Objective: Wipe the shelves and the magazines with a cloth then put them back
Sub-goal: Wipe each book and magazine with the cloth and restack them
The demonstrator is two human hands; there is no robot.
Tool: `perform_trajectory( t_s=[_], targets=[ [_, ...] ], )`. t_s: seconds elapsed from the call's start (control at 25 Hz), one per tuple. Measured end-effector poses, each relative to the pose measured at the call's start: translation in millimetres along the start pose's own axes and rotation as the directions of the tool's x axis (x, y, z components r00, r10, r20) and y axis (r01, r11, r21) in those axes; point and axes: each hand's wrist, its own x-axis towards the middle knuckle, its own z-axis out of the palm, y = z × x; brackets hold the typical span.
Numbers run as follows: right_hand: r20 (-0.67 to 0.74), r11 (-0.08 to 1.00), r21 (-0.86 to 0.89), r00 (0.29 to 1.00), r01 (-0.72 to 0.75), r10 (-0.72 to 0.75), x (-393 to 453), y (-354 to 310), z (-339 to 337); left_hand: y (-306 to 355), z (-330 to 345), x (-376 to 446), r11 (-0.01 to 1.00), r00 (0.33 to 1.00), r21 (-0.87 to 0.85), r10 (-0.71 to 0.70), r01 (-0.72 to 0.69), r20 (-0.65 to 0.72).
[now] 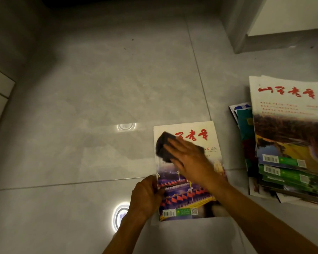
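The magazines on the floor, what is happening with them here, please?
A person is wiping one magazine that lies on the tiled floor. The right hand presses a dark cloth flat on its cover, while the left hand grips its left edge. A stack of other magazines lies to the right.
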Motion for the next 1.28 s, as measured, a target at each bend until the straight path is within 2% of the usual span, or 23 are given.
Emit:
perform_trajectory(
  t_s=[0.04,0.08,0.12,0.16,0.2,0.24,0.28,0.32,0.36,0.4,0.48,0.52,0.56,0.64,0.72,0.76,0.84,0.92,0.96,1.04,1.12,1.2,1.28],
  targets=[
    [-0.022,0.973,0.053,0.974,-0.226,0.227,2,18,-6,1,0,-3,1.000,1.000,-0.012,0.010,-0.010,0.001],
    [-0.045,0.888,0.098,0.890,-0.449,0.455,4,26,-12,2,0,-5,1.000,1.000,-0.018,0.022,-0.022,-0.001],
    [-0.075,0.819,0.127,0.818,-0.560,0.570,10,20,-13,4,-1,-7,0.999,1.000,-0.023,0.028,-0.028,-0.003],
    [-0.094,0.833,0.140,0.831,-0.535,0.549,18,6,-10,5,-1,-7,0.999,1.000,-0.036,0.025,-0.026,-0.003],
    [-0.063,0.903,0.137,0.907,-0.406,0.417,27,-14,-9,5,-1,-6,0.998,1.000,-0.053,0.017,-0.017,0.004],
    [-0.001,0.969,0.152,0.981,-0.192,0.195,31,-35,-7,6,-2,-5,0.998,1.000,-0.066,0.012,-0.011,0.011],
    [0.044,0.989,0.147,0.999,0.024,-0.030,33,-42,-3,6,-4,-5,0.998,1.000,-0.062,0.004,-0.003,0.023],
    [0.071,0.980,0.150,0.987,0.132,-0.144,36,-33,-2,7,-5,-4,0.999,1.000,-0.051,0.002,0.000,0.031],
    [0.055,0.986,0.148,0.995,0.077,-0.086,39,-17,-1,7,-5,-4,0.999,0.999,-0.042,-0.006,0.007,0.042],
    [-0.003,0.985,0.154,0.997,-0.076,0.077,37,1,-1,8,-5,-5,0.999,0.999,-0.045,-0.006,0.008,0.049],
    [-0.088,0.890,0.223,0.901,-0.399,0.426,23,17,-3,9,-8,-6,0.999,0.997,-0.046,-0.010,0.013,0.073],
    [-0.101,0.874,0.221,0.881,-0.433,0.462,10,6,-2,12,-11,-5,0.999,0.996,-0.043,-0.024,0.028,0.090],
    [-0.107,0.907,0.181,0.909,-0.380,0.402,-6,-12,2,13,-15,-1,0.998,0.993,-0.042,-0.045,0.049,0.106],
    [-0.061,0.993,0.067,0.993,-0.099,0.103,-57,-52,14,14,-20,6,0.992,0.978,-0.034,-0.116,0.124,0.175],
    [-0.060,0.995,0.011,0.994,0.095,-0.094,-103,-37,18,16,-22,11,0.976,0.958,-0.067,-0.189,0.207,0.217],
    [-0.084,0.997,0.019,0.994,0.073,-0.071,-116,-15,18,18,-21,12,0.963,0.946,-0.091,-0.227,0.253,0.232],
    [-0.161,0.971,0.125,0.961,-0.204,0.223,-128,16,11,23,-20,13,0.955,0.937,-0.088,-0.254,0.282,0.239],
    [-0.167,0.875,0.221,0.867,-0.431,0.469,-129,-3,13,25,-16,10,0.969,0.948,-0.065,-0.220,0.240,0.232],
    [-0.144,0.870,0.212,0.866,-0.445,0.478,-130,-31,23,24,-12,9,0.978,0.958,-0.028,-0.197,0.207,0.207],
    [-0.120,0.974,0.130,0.972,-0.187,0.202,-140,-84,36,22,-4,8,0.981,0.978,0.115,-0.170,0.156,0.123],
    [-0.010,0.991,0.120,0.998,0.061,-0.060,-144,-78,29,19,-1,9,0.971,0.987,0.201,-0.145,0.129,0.067],
    [0.041,0.989,0.112,0.994,0.096,-0.101,-132,-40,16,18,1,10,0.972,0.988,0.191,-0.147,0.136,0.044],
    [0.048,0.983,0.184,0.998,0.018,-0.027,-109,-12,7,15,3,10,0.971,0.987,0.187,-0.158,0.151,0.024]
  ],
)
